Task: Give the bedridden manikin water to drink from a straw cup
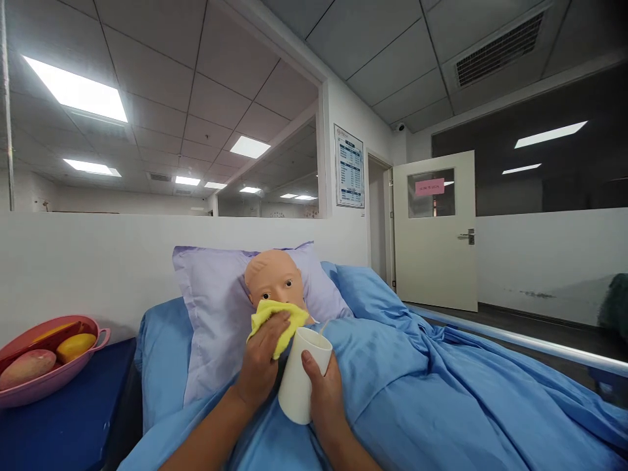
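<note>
A bald manikin (271, 271) lies in bed with its head on a lilac pillow (210, 314). My left hand (262, 360) presses a yellow cloth (294, 320) over the manikin's mouth and chin, with the fingers closed on the fabric. In my right hand (326, 392) is a white cup (296, 386), tilted a little, its rim up near the cloth. The thumb lies across the front of the cup; the other fingers are mostly hidden behind it. Blue bedding (392, 405) covers the manikin below the neck.
On a dark blue bedside surface (63, 432) at the left stands a pink basket (53, 386) of fruit. A metal bed rail (540, 343) runs along the right side. Beyond it is a cream door (436, 261), standing ajar.
</note>
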A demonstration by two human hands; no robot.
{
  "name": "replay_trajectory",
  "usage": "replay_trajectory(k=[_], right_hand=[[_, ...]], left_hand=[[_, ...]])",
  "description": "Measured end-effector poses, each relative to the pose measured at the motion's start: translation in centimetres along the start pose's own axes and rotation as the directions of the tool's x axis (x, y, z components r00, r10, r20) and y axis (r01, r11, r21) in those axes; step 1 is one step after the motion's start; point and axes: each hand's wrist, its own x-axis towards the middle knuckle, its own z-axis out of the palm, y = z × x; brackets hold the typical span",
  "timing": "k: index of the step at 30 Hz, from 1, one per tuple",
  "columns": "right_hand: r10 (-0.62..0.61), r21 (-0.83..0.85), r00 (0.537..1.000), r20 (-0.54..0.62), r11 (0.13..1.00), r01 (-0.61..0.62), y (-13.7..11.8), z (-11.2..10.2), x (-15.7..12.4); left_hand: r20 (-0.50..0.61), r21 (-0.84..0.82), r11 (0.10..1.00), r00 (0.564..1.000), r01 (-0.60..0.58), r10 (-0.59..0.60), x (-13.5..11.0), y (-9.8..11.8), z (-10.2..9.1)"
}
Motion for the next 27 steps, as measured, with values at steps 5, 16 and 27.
replay_trajectory(k=[5, 16, 27], right_hand=[[0.018, 0.027, 1.0, -0.015, 0.999, -0.018, 0.1, 0.0, 0.0], [0.044, 0.029, 0.999, -0.027, 0.999, -0.043, 0.2, -0.1, -0.1], [-0.007, -0.004, 1.0, 0.001, 1.0, 0.007, -0.2, 0.0, -0.2]], left_hand=[[-0.2, 0.019, 1.0, 0.98, 0.019, -0.015, 4.3, 0.0, 0.3], [0.22, 0.249, 0.928, 0.949, -0.278, 0.225, -0.1, -1.7, 1.8], [0.121, 0.064, 0.982, 0.978, -0.18, 0.171, 0.8, -0.6, -1.2]])
